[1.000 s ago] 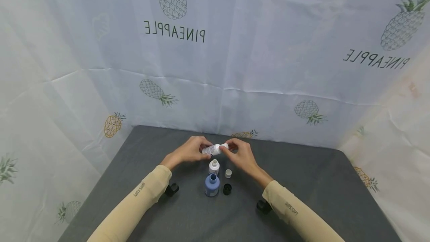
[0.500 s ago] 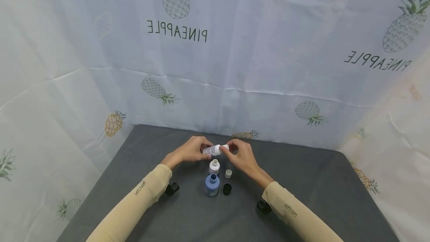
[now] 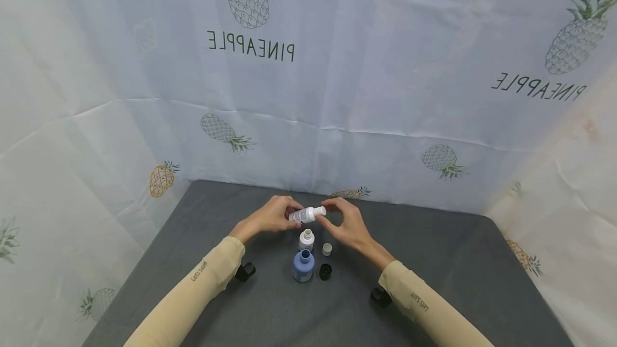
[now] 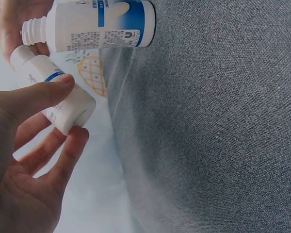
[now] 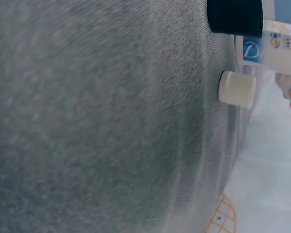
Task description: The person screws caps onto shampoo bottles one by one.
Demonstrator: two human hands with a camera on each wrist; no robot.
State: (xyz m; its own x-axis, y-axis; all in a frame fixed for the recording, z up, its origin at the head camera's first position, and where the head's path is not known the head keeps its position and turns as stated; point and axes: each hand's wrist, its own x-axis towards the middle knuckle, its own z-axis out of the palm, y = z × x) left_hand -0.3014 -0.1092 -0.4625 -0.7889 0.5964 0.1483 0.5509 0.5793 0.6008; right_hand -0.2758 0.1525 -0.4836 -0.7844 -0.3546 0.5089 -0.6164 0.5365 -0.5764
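As half a second ago, the left hand (image 3: 270, 216) grips the small white bottle (image 3: 302, 215), tilted sideways over the table (image 3: 434, 261) toward its far edge. The right hand (image 3: 352, 225), earlier pinching the white cap (image 3: 320, 211), now has thumb and fingers parted around it, reaching from the near right corner; contact is unclear.

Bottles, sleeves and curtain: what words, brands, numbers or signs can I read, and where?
"PINEAPPLE", mirrored, twice: curtain.
"Let's Slim": left sleeve and right sleeve.
"D" and "U": standing white bottle.
Its other print, and that on the held bottle and blue bottle, is too small or blurred.
No number is legible.
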